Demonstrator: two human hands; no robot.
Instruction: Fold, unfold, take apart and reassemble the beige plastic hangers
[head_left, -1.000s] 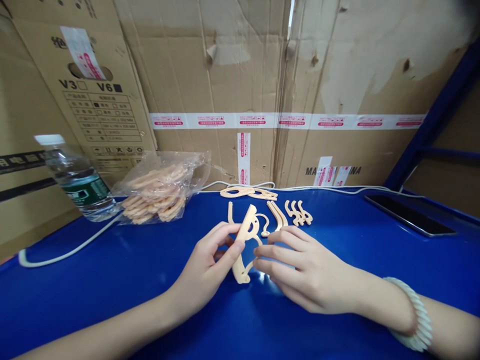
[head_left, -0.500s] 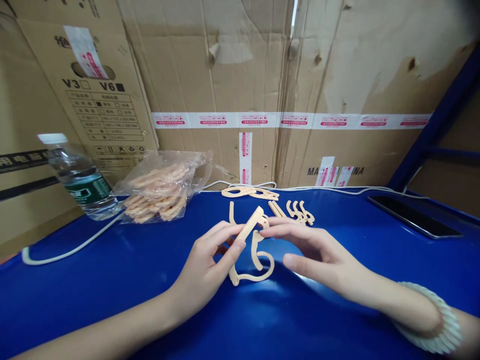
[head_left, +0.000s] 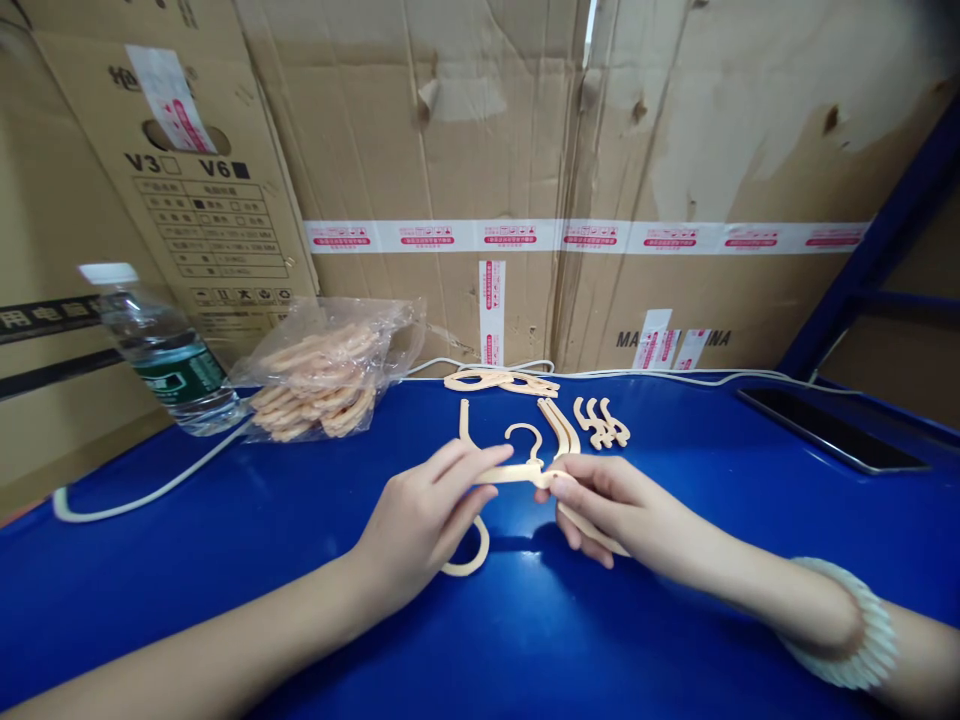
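A beige folding hanger (head_left: 510,474) is held level between both hands, just above the blue table, its curved hook (head_left: 534,432) pointing up and away. My left hand (head_left: 424,505) is closed on the hanger's left arm, thumb below and fingers above. With thumb and fingertips, my right hand (head_left: 619,505) pinches the hanger near its middle joint. A beige strip (head_left: 589,528) extends beneath the right hand, partly hidden by the fingers. Below my left hand a rounded beige loop (head_left: 480,550) shows; the hand hides where it leads.
Beyond the hands lie loose beige arm pieces (head_left: 561,428), a single strip (head_left: 465,420), S-shaped hooks (head_left: 602,424) and flat hanger pieces (head_left: 501,382). A plastic bag of beige parts (head_left: 315,385) and a water bottle (head_left: 169,360) stand left. A phone (head_left: 829,430) lies right; cardboard (head_left: 420,150) rises behind.
The hanger has turned from slanted to level, and its hook now points up. My right hand has closed from loosely spread fingers to a pinch on the joint.
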